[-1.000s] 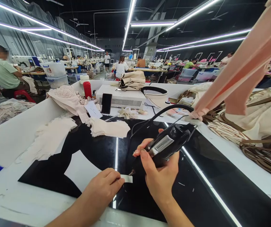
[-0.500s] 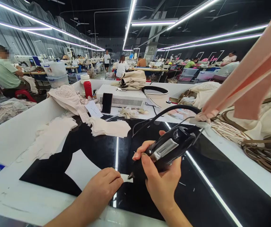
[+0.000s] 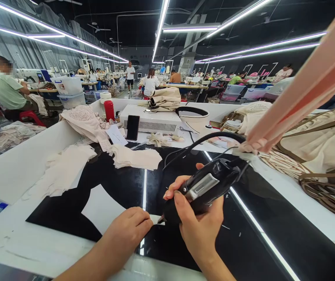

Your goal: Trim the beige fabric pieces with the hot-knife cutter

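My right hand [image 3: 198, 216] is wrapped around a black corded power tool [image 3: 204, 185] with a metal plate on its side. Its narrow tip points down and left and meets the end of a small cream strip [image 3: 155, 219] on the glossy black work surface [image 3: 243, 242]. Fingers bent and together, my left hand [image 3: 129, 228] presses the strip's other end close to the tip; most of the strip is hidden under that hand. A white curved-edged shape [image 3: 103, 207] lies beside my left hand. From upper right, a pink cloth band [image 3: 296, 86] is tied to the tool's rear.
Stacked cream fabric pieces [image 3: 136, 156] lie beyond my hands, with more fabric [image 3: 68, 168] at left. A phone [image 3: 132, 127] leans against a white vented box [image 3: 150, 121]. The tool's black cable [image 3: 202, 138] arches behind it. Brown straps [image 3: 322, 191] are heaped at right.
Both hands and the tool stay nearly in place, the tip still at the strip. The pink band has swung slightly. In the background, a walking person has come a little closer.
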Action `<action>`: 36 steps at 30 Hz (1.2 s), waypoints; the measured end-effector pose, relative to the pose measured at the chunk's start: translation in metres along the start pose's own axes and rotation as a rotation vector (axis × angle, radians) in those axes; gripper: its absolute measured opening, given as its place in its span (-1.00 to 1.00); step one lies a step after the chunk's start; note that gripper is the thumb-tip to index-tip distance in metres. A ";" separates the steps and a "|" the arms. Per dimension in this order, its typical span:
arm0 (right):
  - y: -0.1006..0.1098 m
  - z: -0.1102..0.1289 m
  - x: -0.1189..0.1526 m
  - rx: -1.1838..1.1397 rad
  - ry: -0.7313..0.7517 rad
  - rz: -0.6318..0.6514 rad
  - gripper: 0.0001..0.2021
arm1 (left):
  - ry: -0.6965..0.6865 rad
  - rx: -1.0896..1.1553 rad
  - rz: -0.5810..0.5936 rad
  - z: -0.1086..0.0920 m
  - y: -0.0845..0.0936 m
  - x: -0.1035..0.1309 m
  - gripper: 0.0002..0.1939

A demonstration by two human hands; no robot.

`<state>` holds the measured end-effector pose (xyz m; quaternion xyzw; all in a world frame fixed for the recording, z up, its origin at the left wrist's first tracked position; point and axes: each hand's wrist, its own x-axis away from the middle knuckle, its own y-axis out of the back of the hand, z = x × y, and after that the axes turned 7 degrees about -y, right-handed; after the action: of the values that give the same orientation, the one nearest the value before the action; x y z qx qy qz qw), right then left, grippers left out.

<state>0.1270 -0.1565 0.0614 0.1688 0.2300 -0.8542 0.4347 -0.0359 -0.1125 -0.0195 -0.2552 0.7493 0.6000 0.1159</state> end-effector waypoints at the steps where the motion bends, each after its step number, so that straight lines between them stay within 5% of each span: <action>1: 0.001 0.000 0.000 -0.016 -0.003 -0.007 -0.55 | 0.005 0.009 0.016 0.001 -0.001 0.001 -0.69; 4: 0.000 0.000 -0.002 -0.052 -0.012 -0.004 -0.46 | 0.008 0.012 0.023 0.002 -0.002 0.002 -0.71; 17: -0.005 -0.003 0.002 0.020 0.015 0.020 -0.75 | -0.013 -0.013 -0.048 -0.001 0.001 -0.002 -0.81; 27: 0.004 0.001 -0.001 -0.017 0.008 -0.007 -0.48 | 0.013 -0.001 0.000 0.003 -0.003 0.002 -0.70; 36: 0.003 0.004 0.004 0.110 0.054 -0.044 -0.77 | 0.019 -0.191 -0.054 -0.005 0.005 0.002 -0.57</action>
<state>0.1271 -0.1625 0.0618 0.2104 0.1979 -0.8701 0.3994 -0.0401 -0.1173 -0.0148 -0.2907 0.6826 0.6630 0.0999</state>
